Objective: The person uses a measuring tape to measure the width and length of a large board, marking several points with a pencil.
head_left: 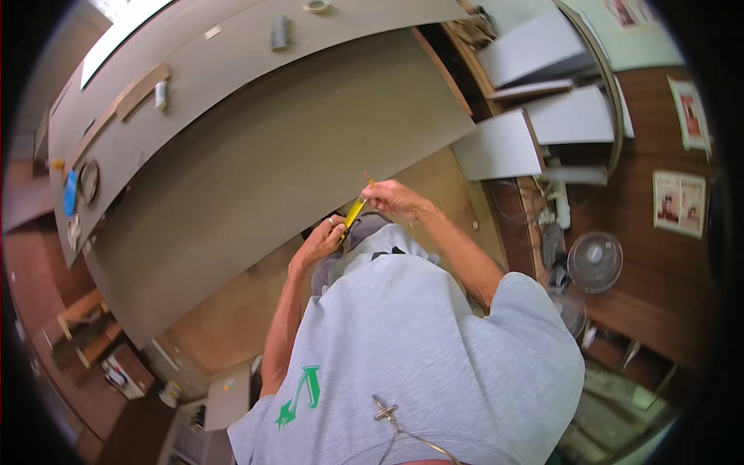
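Close to my body, my left hand point(324, 239) closes around the lower end of a tape measure; its case is mostly hidden by the fingers. A short length of yellow blade point(356, 209) runs up from it to my right hand point(394, 199), whose fingers pinch the blade's far end. A thin pencil-like stick point(369, 179) pokes out above the right fingers. Just beyond both hands lies a large grey-brown board point(263, 147), and neither hand visibly presses on it.
A worktop point(225, 58) beyond the board carries a grey cylinder point(280, 33), a tape roll point(316, 6), a wood strip point(143, 91) and a white bottle point(161, 94). To the right are white panels point(500, 145) and a fan point(595, 262).
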Demonstrator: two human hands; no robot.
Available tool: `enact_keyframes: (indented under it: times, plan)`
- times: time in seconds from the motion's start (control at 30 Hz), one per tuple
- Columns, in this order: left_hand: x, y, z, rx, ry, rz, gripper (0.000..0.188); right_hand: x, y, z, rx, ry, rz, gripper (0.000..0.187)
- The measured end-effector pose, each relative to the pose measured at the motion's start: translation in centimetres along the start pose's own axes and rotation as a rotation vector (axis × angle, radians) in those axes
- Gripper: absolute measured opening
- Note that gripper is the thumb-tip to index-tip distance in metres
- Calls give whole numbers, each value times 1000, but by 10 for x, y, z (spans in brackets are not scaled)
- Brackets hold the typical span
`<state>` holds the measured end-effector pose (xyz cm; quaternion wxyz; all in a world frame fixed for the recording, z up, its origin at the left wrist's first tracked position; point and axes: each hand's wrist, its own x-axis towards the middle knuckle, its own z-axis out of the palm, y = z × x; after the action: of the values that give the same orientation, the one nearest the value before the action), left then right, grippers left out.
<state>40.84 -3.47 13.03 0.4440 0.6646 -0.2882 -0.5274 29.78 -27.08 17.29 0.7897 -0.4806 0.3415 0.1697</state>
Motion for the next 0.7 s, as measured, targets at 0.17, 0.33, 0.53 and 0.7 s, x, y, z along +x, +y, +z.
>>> enact_keyframes:
  times: [0.17, 0.33, 0.53, 0.7]
  plan:
    - [33, -28, 22, 244, -59, 142, 25, -25, 25, -46, -76, 165, -111, 27]
    - [46, -41, 38, 284, -43, 83, 21, -33, 66, -98, -3, 462, -232, 39]
    - [65, -60, 13, 478, -16, -113, 25, 3, 138, -230, 328, 680, -210, 37]
    - [74, -52, -1, 603, 86, -389, 32, 76, 191, -389, 327, 969, -94, 27]
